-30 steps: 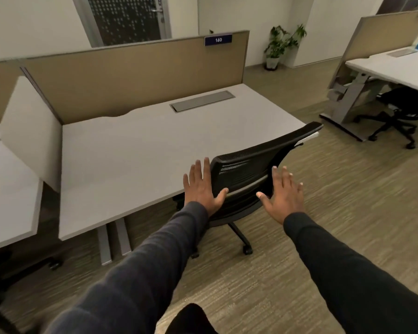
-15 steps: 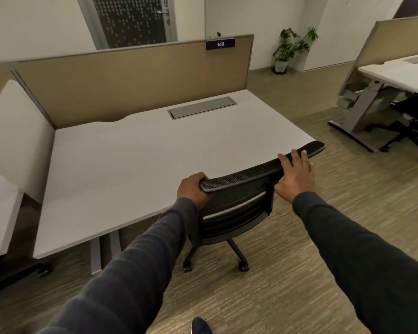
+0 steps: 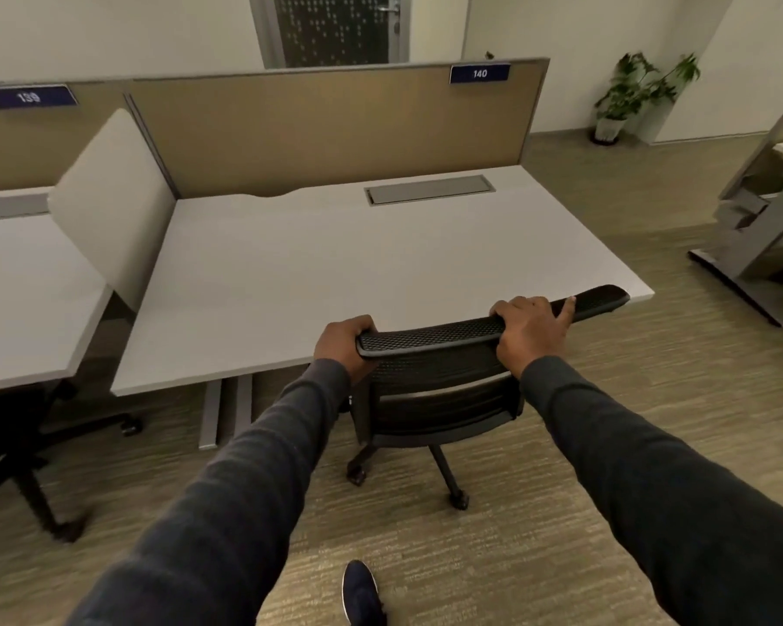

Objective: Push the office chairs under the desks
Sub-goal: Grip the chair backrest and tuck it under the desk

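A black mesh office chair (image 3: pixel 439 399) stands at the front edge of the white desk (image 3: pixel 335 273) marked 140. Its seat is hidden under the desktop; its backrest and wheeled base show in front. My left hand (image 3: pixel 342 347) grips the left end of the backrest's top rail, fingers curled over it. My right hand (image 3: pixel 532 329) grips the rail further right, its index finger stretched along the top. The rail's right end overlaps the desk's front right corner.
A second black chair (image 3: pixel 15 449) stands by the neighbouring desk (image 3: pixel 19 291) on the left. A white side screen (image 3: pixel 114 201) and a tan back partition (image 3: pixel 335 128) bound the desk. Another desk's frame (image 3: pixel 751 246) is at right; a potted plant (image 3: pixel 629 97) is far right. My shoe (image 3: pixel 360 591) is on the carpet.
My hands went from open in front of the backrest to gripping its top rail. The chair has rolled closer to the desk, and my view has moved closer and turned left.
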A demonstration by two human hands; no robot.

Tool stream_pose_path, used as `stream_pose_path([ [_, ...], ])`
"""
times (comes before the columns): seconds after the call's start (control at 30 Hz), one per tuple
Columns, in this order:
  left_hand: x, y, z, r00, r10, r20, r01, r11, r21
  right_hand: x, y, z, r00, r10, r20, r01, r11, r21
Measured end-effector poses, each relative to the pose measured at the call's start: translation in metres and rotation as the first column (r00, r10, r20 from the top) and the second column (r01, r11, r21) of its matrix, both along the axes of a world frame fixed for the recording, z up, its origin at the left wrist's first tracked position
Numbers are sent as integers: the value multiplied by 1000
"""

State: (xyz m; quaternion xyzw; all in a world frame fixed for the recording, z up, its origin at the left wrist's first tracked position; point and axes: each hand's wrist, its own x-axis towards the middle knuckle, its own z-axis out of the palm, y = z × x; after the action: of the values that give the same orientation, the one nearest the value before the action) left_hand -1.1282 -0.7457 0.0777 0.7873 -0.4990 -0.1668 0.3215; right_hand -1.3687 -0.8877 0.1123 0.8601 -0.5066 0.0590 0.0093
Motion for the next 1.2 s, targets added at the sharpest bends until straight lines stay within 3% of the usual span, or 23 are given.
stream_pose_path([
  [0.3, 18, 28, -6, 996, 85, -42, -86, 996, -20, 19, 22, -5, 990, 82, 113, -77, 996, -49],
  [0.57, 57, 32, -4, 997, 80, -4, -80, 997, -16, 59, 21, -4, 990, 85, 111, -81, 996, -46],
  [1.2, 139, 21, -4, 992, 60, -114, -66, 997, -50, 136, 31, -7, 994, 31, 101, -25, 998, -58],
])
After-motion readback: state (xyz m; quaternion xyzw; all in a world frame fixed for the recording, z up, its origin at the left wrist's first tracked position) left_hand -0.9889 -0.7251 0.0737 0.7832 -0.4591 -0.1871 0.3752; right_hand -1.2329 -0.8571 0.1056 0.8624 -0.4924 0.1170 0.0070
